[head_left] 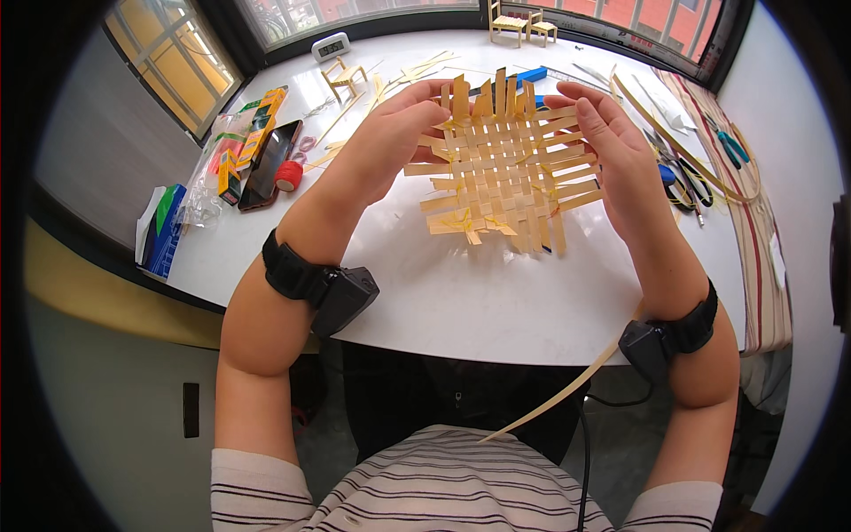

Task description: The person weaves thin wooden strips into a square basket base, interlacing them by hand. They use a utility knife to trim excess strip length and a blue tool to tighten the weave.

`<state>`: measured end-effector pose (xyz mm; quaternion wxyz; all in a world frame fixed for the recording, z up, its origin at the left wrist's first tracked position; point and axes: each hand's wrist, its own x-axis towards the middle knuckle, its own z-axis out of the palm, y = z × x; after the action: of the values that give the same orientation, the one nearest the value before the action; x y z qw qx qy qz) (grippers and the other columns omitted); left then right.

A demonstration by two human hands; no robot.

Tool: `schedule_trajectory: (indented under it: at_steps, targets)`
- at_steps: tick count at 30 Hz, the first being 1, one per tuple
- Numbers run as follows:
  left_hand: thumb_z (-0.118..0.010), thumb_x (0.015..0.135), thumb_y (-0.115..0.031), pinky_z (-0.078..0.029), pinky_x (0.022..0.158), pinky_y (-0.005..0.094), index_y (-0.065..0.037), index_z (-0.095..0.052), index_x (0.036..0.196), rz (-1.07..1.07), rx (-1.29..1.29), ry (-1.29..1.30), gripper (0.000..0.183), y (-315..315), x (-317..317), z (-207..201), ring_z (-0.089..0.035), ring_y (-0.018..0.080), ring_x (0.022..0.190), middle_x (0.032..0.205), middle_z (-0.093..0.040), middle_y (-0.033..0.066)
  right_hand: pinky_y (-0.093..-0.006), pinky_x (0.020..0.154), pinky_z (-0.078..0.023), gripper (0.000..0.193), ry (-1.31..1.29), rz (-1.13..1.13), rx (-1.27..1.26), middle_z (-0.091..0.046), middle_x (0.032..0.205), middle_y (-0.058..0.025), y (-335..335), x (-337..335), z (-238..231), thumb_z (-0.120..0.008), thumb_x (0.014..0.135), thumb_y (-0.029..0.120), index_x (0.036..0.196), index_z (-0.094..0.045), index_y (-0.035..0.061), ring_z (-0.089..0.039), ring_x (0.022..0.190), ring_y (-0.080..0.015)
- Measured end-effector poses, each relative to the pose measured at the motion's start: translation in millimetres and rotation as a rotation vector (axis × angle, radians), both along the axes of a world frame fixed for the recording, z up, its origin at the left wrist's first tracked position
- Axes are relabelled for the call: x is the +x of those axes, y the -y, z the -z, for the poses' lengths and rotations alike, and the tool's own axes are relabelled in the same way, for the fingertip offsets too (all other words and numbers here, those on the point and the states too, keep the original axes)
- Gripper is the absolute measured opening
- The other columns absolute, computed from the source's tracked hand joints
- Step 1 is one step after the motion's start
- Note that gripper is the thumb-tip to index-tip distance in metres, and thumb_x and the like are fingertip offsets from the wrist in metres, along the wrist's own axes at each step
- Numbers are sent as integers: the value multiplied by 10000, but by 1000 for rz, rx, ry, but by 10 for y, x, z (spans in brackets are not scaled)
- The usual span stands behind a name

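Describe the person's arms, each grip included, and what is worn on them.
The left grip and right grip are bare, without gloves. The short sleeves are off-white with thin dark stripes. Each forearm wears a black strap carrying a black, angular box. A thin black cable shows near the right one; whether it plugs in is unclear.

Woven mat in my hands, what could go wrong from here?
Strip ends jut out around the woven mat, so the left hand or right hand might pull one loose. The thin yellow ties might slip, loosening it. The long strip hanging past the table edge could snag on the striped shirt.
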<state>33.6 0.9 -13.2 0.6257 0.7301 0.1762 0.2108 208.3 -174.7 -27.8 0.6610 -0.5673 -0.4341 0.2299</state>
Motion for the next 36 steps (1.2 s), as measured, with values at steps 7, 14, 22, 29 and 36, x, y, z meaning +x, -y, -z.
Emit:
schedule_trajectory:
  at_steps: [7,14,22,29,36]
  targets:
    - [-569,982,-231,-550,851,279,-29,-512,1402,28,49,-28,470,-81,-18,-11,-671,129,977,1173,-655,63,-291,995,-471,440,6,3,4,-624,1306,-104,-4,-3,-2,-481,1074,357,1382,-512,44,-607,1139,-151]
    - [-584,1015,-274,-544,844,255,-19,-555,1371,44,48,-12,439,-86,-35,-44,-666,119,968,1187,-654,54,-263,981,-436,444,-58,-14,49,-638,1237,-72,4,-27,-3,-563,1040,365,1317,-553,18,-571,1091,-119]
    - [-575,1030,-313,-524,869,247,-33,-568,1374,31,88,-38,443,-75,-24,-30,-641,106,990,1212,-650,52,-256,979,-426,441,-40,-13,42,-651,1211,-63,-13,7,22,-565,1040,355,1314,-561,9,-563,1081,-109]
    - [-552,1040,-309,-517,899,251,-40,-566,1382,69,112,-27,435,-99,-10,-4,-634,105,1043,1219,-643,54,-276,958,-476,437,58,12,-2,-639,1279,-87,-9,16,24,-487,1071,355,1370,-531,39,-598,1081,-126]
    - [-548,1041,-312,-518,914,256,-39,-561,1386,82,133,-28,440,-107,-8,3,-625,109,1073,1222,-641,60,-268,1006,-419,467,-4,-4,24,-653,1231,-79,-12,20,33,-564,1038,365,1332,-554,2,-570,1115,-127]
